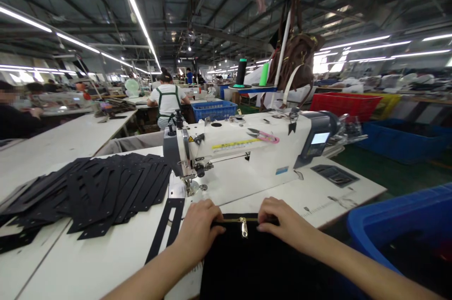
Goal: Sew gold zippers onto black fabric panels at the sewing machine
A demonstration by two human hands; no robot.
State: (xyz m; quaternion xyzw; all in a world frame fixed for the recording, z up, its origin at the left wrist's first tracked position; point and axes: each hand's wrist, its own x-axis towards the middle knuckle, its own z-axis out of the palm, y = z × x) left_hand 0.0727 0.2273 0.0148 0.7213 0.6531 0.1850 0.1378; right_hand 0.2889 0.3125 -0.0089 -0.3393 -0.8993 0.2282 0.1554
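Note:
A black fabric piece (247,267) with a gold zipper hangs over the front edge of the sewing table. My left hand (201,227) pinches its top edge left of the metal zipper pull (244,227). On the other side of the pull, my right hand (282,222) grips the same edge between thumb and fingers. Just beyond my hands stands a white sewing machine (243,158), its needle and presser foot (191,187) a little past my left hand. A black strip frame (164,231) with a long slot lies beside my left wrist.
Flat black pieces (102,189) are heaped on the white table (52,267) at left. Pink-handled thread snips (266,136) rest on the machine. At right stand a blue bin (399,220) and a red crate (344,104). A person (168,97) sits farther back.

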